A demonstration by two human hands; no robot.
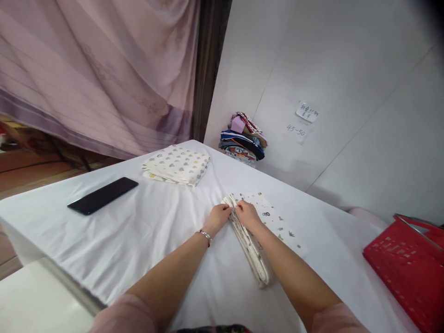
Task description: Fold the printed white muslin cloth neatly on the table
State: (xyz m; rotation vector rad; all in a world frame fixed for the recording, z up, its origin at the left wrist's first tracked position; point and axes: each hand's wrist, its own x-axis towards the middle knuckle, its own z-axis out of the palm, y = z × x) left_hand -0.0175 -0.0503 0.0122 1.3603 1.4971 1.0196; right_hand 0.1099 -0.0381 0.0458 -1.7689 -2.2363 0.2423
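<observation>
A white printed cloth (255, 259) lies on the table, folded into a narrow layered strip with one flat patterned part (280, 224) spread to its right. My left hand (219, 218) pinches the strip's far end from the left side. Close beside it, my right hand (248, 215) grips the same end from the right, fingers closed on the layers. Farther back and left rests another folded white cloth (178, 165) with a grey leaf-like print, apart from both hands.
A black phone (104, 195) lies on the white-covered table (149, 231) at left. A red plastic basket (405, 259) stands at right. Beyond the far edge, a stack of folded clothes (243, 138) sits against the grey wall (347, 92). A pink curtain (121, 69) hangs at upper left.
</observation>
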